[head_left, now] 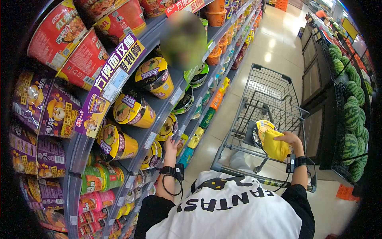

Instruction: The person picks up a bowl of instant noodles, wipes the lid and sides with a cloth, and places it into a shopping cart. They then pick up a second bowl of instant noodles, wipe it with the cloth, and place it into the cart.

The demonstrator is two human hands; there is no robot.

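My right hand (289,140) is closed round a yellow cloth-like item (275,147) over the near end of the shopping cart (274,77). Right beside that item, partly behind it, is a round yellow-rimmed noodle bowl (261,129). My left hand (171,144) reaches to the shelf edge by yellow and black noodle cups (167,126); its fingers are apart, and no item shows in it. Larger yellow cups (134,110) stand on the shelf to the left of it.
Shelves on the left hold red noodle tubs (57,34), purple packets (59,111) and green cups (102,178). Watermelons (351,145) lie on a dark stand (324,103) at the right. A tiled aisle (264,47) runs ahead, and a person (321,14) is far off.
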